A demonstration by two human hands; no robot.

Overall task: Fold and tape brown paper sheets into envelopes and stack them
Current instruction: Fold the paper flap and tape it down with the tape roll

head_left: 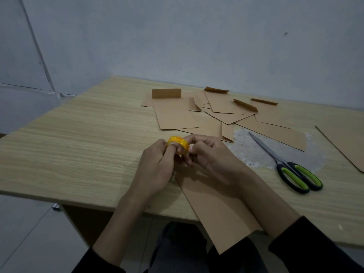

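Head view: left grip (155, 166) and right grip (212, 160) pinch the tape roll (177, 141) near the folded sheet (220, 213); best peel one short, untwisted strip.

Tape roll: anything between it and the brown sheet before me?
Nothing visible. The left hand and right hand hold the tape roll near the far end of the brown sheet; the scissors lie off right.

Both forearms reach forward, bare below dark sleeves (315, 247), and converge at the wrists. The left hand (155, 166) and right hand (212, 160) meet, fingers curled, and together pinch a small tape roll (178, 143) between their fingertips.
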